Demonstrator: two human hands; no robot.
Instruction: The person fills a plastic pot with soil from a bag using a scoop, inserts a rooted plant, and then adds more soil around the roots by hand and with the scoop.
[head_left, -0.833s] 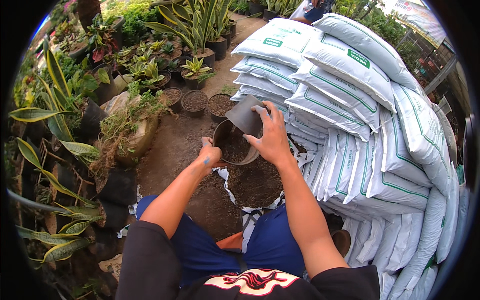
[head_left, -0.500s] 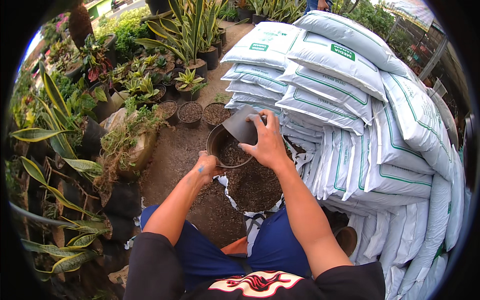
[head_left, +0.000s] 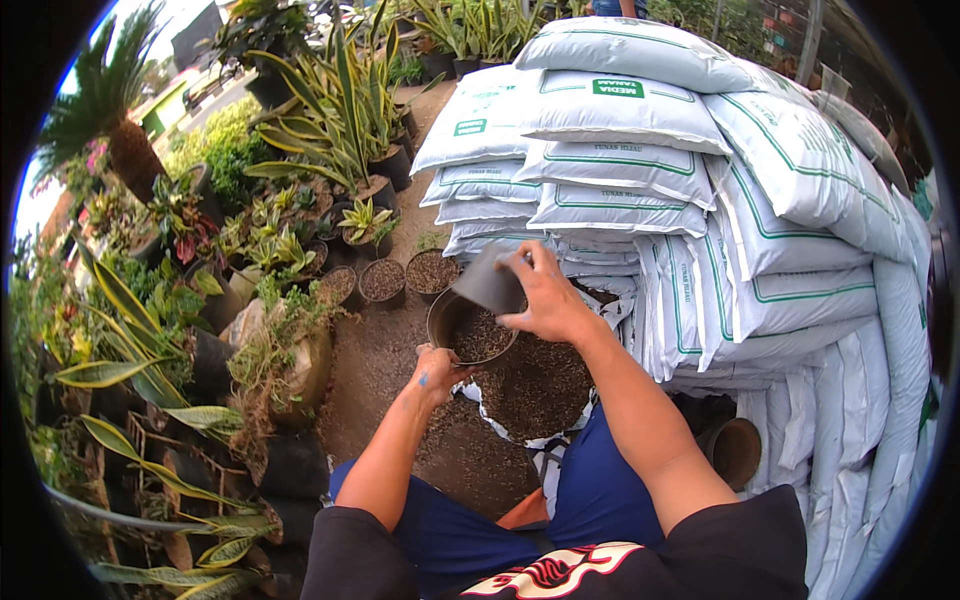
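My left hand grips the near left side of a round dark plant pot. Brown, crumbly potting mix shows inside it. In my right hand is a grey, curved scoop, pinched between thumb and fingers. It is tilted over the pot's far rim and slightly blurred; whether any mix is left on it is hidden. Just below the pot lies a heap of loose potting mix in a torn-open white bag, between my knees.
Two soil-filled pots stand beyond my hands. Tall stacks of white sacks rise on the right, with an empty-looking pot beside them. Potted snake plants and a mossy rock line the left. Another person stands far back.
The view has shifted, so the whole scene sits differently in the picture. The scoop has moved a little against the pot, uncovering more mix inside. Both hands keep their holds.
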